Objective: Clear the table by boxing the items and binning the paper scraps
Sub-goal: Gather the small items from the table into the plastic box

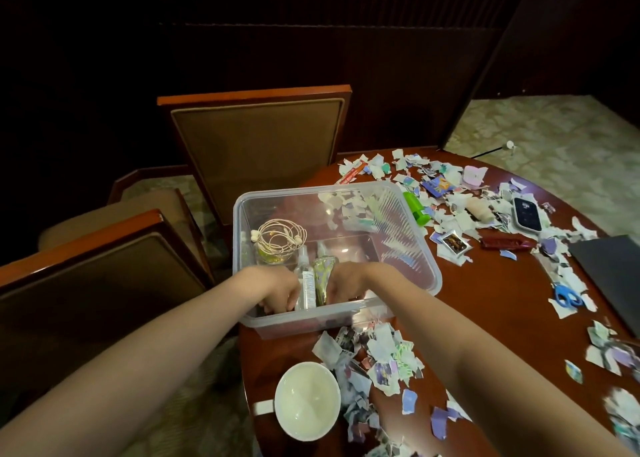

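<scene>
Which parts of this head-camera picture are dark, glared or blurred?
Head view: the wall behind the chairs is nearly black; reflections streak the right wall of the clear box; paper scraps at lower right are smeared, while the table centre is sharp.

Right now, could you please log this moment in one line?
stage: boxing items | left hand, right hand: inside box, beside bottle | grip: unclear | scraps, scissors, bowl: on table

Head cam; looks fwd+down; close over table (502, 283); wide-angle
</scene>
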The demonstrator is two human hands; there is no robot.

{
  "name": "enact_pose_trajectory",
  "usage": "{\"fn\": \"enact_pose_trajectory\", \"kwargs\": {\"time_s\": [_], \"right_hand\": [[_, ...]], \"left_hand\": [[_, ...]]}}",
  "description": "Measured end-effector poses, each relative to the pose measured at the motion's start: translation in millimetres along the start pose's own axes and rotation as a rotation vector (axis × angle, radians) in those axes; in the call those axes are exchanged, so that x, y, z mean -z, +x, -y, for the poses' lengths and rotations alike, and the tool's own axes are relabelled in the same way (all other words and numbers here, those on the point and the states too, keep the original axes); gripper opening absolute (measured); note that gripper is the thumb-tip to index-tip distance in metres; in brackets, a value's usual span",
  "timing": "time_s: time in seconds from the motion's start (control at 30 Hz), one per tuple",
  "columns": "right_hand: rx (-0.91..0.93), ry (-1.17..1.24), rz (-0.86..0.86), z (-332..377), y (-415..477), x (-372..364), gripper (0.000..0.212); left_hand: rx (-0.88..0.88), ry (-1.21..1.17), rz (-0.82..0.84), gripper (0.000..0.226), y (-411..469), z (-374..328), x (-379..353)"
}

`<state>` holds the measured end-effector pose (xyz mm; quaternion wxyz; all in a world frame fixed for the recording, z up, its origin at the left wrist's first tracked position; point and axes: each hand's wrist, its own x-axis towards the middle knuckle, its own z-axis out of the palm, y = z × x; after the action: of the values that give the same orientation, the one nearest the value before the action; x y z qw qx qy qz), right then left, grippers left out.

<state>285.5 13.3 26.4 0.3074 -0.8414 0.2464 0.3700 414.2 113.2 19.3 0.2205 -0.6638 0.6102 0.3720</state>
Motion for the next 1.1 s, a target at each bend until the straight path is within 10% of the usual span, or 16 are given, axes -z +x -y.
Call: {"fn": "enact_pose_trajectory", "kwargs": {"time_s": [1.1], "right_hand": [[-0.15, 0.972, -0.976, -144, -177, -19, 0.024]], "left_hand": [[-0.274, -0.607, -0.471, 0.018, -11, -184, 108]]}}
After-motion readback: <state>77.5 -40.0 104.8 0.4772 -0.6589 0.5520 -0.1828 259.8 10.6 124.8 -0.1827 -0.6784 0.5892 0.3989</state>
